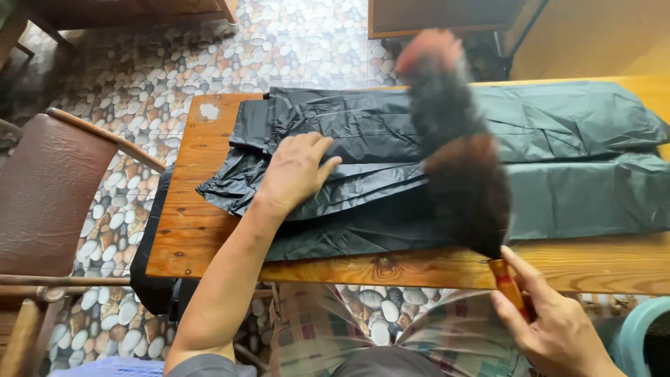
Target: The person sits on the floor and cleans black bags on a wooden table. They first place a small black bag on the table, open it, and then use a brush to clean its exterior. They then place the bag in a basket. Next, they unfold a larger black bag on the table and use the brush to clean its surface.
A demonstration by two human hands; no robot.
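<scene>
A dark, shiny garment that looks like a raincoat lies spread across a wooden table. My left hand rests flat on its crumpled left part, fingers apart, pressing it down. My right hand, just below the table's front edge, grips the red-and-yellow handle of a feather duster. The duster's dark and reddish feathers are blurred and stand over the middle of the garment.
A brown chair with wooden arms stands left of the table. The floor has a pebble pattern. Wooden furniture stands at the top. A teal plastic rim shows at the bottom right. My checked shorts are below the table.
</scene>
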